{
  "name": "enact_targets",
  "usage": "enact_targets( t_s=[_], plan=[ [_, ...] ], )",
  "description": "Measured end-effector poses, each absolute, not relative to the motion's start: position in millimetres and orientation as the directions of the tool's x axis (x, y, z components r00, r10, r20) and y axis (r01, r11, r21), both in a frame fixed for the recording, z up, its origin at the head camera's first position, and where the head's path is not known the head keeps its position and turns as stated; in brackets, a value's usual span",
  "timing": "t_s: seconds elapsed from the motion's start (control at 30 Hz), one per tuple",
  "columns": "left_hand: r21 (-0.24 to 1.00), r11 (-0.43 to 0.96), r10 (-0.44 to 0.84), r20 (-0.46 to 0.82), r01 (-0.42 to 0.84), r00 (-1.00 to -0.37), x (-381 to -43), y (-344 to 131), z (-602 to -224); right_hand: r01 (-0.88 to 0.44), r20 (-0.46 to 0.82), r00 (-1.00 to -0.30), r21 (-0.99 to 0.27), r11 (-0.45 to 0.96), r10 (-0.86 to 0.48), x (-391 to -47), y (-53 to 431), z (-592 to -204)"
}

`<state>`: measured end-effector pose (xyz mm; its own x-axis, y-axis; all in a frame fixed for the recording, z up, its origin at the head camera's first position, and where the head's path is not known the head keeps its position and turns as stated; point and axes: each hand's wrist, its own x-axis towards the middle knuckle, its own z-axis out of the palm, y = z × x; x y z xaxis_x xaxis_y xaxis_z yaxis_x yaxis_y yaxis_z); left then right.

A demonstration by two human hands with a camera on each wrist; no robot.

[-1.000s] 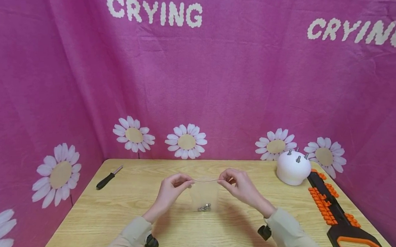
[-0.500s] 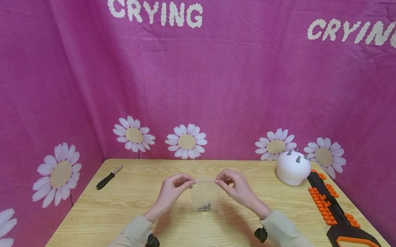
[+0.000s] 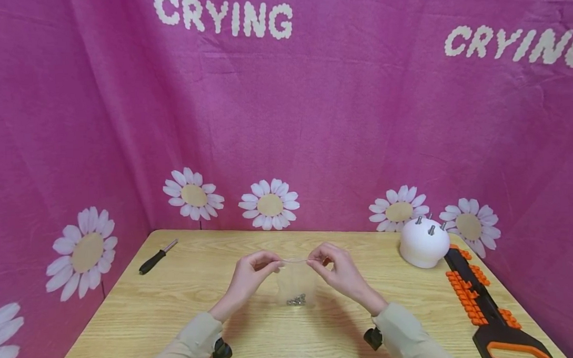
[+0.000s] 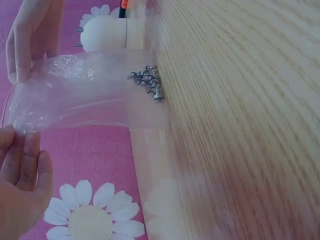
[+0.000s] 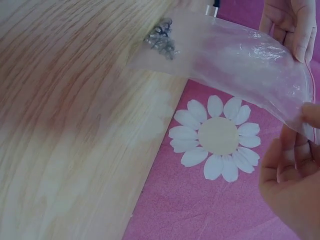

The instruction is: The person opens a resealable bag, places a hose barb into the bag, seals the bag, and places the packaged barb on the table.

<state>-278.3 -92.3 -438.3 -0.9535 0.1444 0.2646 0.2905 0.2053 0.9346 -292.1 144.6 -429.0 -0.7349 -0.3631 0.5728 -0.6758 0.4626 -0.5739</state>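
A clear zip bag (image 3: 293,279) with a thin red line along its top edge hangs upright between the hands over the wooden table. Small metal screws (image 4: 146,82) lie in a heap at its bottom, close to the tabletop. My left hand (image 3: 246,278) pinches the top edge at one corner between thumb and forefinger. Along the same edge, the right hand (image 3: 343,272) pinches with thumb and fingertips near the other corner. In the right wrist view the bag (image 5: 235,55) looks slightly bowed, its screws (image 5: 161,39) gathered low.
On the table (image 3: 187,309), a black-handled screwdriver (image 3: 157,257) lies at the back left. A white rounded object (image 3: 423,244) with metal pegs on top stands at the back right. Beside it lies a black and orange toy-gun-like piece (image 3: 485,298). A pink daisy-printed cloth (image 3: 313,120) hangs behind.
My right hand has moved a little to the left along the bag's top edge, nearer the left hand. The left hand stays almost still, and the screws remain at the bottom.
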Motion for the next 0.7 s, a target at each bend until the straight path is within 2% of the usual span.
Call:
enact_targets(
  t_s=[0.13, 0.33, 0.53, 0.7],
  plan=[
    [0.931, 0.204, 0.146, 0.277, 0.303, -0.95, -278.5, -92.0, -438.9, -0.697, 0.599, -0.712, -0.547, 0.463, -0.365, -293.2, 142.6, -430.3],
    [0.937, 0.195, 0.136, 0.267, 0.29, -0.954, -279.1, -92.2, -439.2, -0.66, 0.553, -0.749, -0.584, 0.472, -0.364, -295.4, 137.1, -430.3],
    [0.936, 0.202, 0.144, 0.265, 0.29, -0.954, -279.7, -91.4, -438.7, -0.705, 0.595, -0.706, -0.537, 0.463, -0.385, -296.7, 133.2, -429.7],
    [0.932, 0.198, 0.144, 0.279, 0.304, -0.949, -280.7, -90.5, -440.1, -0.692, 0.576, -0.72, -0.552, 0.466, -0.388, -296.7, 131.8, -429.6]
  ],
)
